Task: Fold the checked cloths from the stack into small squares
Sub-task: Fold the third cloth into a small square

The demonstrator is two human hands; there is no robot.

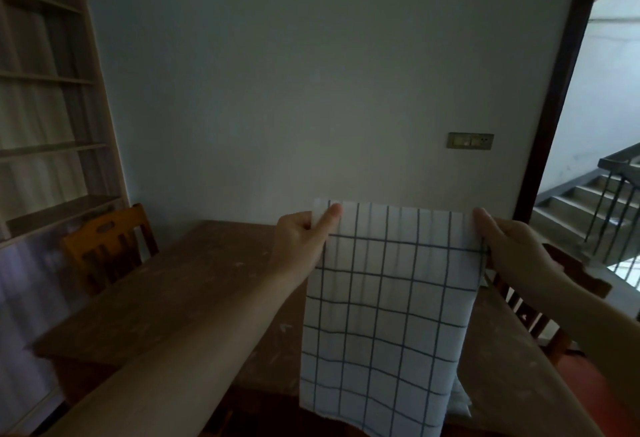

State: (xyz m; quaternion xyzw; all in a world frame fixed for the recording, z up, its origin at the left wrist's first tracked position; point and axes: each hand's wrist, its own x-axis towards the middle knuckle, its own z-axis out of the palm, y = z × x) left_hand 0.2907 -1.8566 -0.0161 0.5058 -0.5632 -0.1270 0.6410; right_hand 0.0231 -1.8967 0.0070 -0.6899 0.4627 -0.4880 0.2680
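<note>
We judge the folding barely begun: our left hand (pixel 304 239) and right hand (pixel 509 246) pinch the checked cloth's (pixel 384 315) ten and two o'clock corners, hanging it above the table (pixel 180 280).

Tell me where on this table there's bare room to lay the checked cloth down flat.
The table shows bare wood on its left half, from the orange chair across to the left hand. The right side is crowded: the checked cloth hangs there, pinched at its top corners by both hands, the right hand beside another chair.
</note>
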